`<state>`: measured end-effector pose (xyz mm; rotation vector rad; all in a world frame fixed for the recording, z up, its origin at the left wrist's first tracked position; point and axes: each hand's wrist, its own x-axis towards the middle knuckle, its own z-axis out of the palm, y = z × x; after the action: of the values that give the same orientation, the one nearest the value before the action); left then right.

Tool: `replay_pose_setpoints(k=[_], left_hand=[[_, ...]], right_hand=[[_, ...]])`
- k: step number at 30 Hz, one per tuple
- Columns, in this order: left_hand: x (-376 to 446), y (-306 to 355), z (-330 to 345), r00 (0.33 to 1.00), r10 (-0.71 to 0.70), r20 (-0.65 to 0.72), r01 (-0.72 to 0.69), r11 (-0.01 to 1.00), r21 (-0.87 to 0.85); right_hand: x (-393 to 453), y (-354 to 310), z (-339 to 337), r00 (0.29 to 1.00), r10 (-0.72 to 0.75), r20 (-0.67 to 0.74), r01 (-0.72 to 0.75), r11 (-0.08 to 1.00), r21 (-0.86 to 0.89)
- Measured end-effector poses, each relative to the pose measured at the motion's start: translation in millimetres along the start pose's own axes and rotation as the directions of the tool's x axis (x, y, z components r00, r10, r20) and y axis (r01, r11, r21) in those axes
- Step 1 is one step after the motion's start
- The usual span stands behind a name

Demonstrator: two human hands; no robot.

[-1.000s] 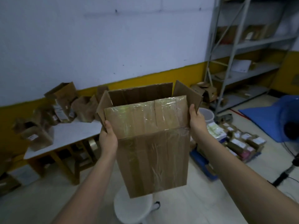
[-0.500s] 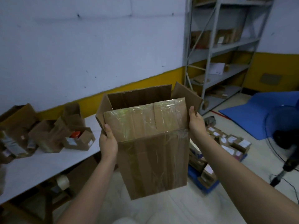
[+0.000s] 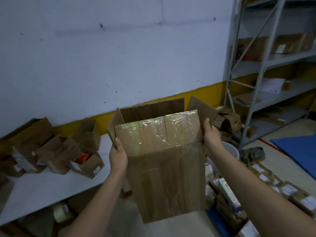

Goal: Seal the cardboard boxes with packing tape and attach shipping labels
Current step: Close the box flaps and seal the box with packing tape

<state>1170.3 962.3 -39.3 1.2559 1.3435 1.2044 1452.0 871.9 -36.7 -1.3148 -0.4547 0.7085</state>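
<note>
Gripping a tall brown cardboard box (image 3: 167,171) by its two upper side edges, the left hand (image 3: 118,155) and right hand (image 3: 211,137) hold it in mid-air, out beyond the front edge of the white table (image 3: 51,189). Old clear tape glints on its near face, but the top flaps stand open and no shipping label shows on this side. Sealing and labelling look still undone; several smaller open cardboard boxes (image 3: 56,151) wait along the table's back edge.

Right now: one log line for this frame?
stage: carrying | left hand: grips cardboard box | right hand: grips box | flaps: open | label: none seen
</note>
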Motion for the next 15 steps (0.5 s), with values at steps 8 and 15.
replay_pose_setpoints(k=[8,15], left_hand=[[84,16,47,0.996,-0.049,-0.068,0.047,0.999,-0.026],[182,8,60,0.996,-0.051,-0.079,0.047,0.997,-0.057]], right_hand=[[109,-17,43,0.997,-0.016,0.073,0.013,0.999,0.038],[186,-8,111,0.996,0.009,0.086,-0.016,0.997,0.078]])
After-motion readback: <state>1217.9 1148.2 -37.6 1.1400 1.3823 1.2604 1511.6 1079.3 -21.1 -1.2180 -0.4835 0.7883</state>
